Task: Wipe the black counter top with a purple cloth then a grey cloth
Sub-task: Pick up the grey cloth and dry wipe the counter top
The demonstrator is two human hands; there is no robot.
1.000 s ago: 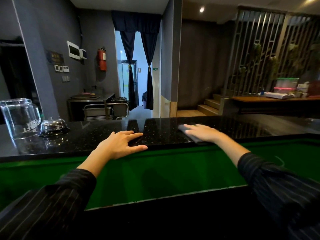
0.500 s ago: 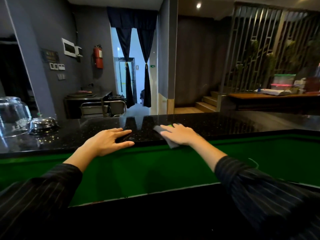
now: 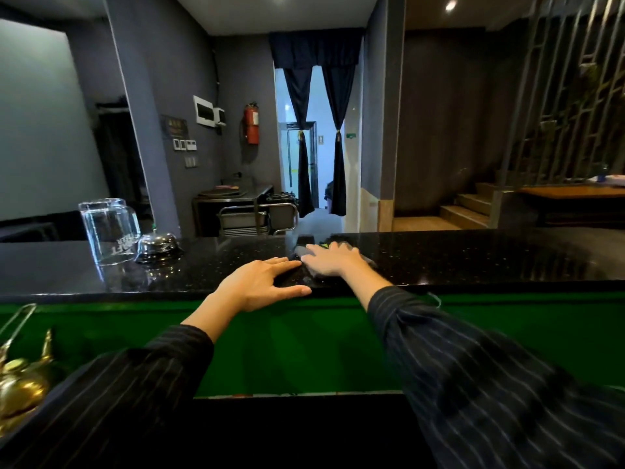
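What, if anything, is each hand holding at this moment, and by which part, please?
The right hand presses a grey cloth flat on the black counter top, palm over its middle, not gripping. The left hand holds nothing; it rests open on the counter's edge.

Two bare hands, left hand (image 3: 260, 286), right hand (image 3: 333, 258), no rings or watch seen, dark long sleeves (image 3: 490, 384) with thin pale pinstripes, cuffs pushed back, forearms left uncovered
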